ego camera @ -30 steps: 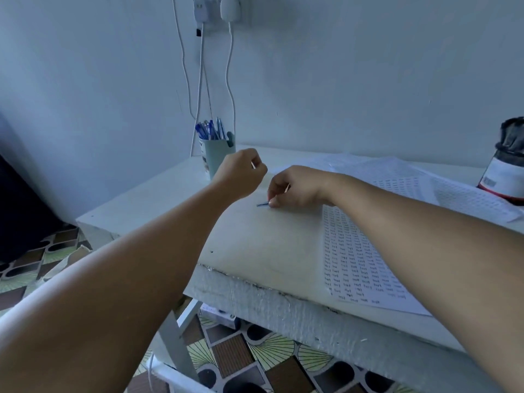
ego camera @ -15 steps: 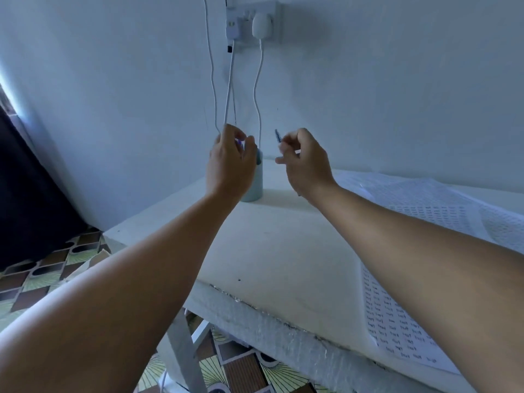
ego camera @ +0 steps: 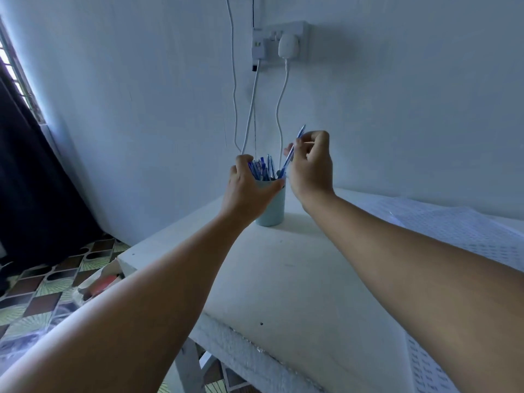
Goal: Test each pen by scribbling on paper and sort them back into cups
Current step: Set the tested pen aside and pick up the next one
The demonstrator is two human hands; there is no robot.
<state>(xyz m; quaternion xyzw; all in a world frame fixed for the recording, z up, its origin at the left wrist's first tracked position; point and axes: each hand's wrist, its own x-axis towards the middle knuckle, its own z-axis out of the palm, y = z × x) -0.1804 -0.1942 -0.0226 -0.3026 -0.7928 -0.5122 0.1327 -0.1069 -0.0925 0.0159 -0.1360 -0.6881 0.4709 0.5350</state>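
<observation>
A pale blue-green cup (ego camera: 272, 209) stands near the table's far corner by the wall, with several blue pens (ego camera: 262, 168) sticking up out of it. My left hand (ego camera: 247, 188) wraps the cup's rim and left side, fingers touching the pens. My right hand (ego camera: 311, 163) pinches a blue pen (ego camera: 291, 152) held steeply, its lower tip at the cup's right rim. Printed paper sheets (ego camera: 459, 225) lie on the table to the right.
The white table (ego camera: 283, 279) has a rough front edge. A wall socket (ego camera: 279, 41) with plugs and hanging white cables (ego camera: 279, 109) sits above the cup. A dark curtain (ego camera: 31, 180) and patterned floor tiles (ego camera: 42, 285) lie left, with a bag on the floor.
Both hands rose from the table to the cup. My left hand took hold of the cup's rim, and my right hand brought the pen's tip down to the rim.
</observation>
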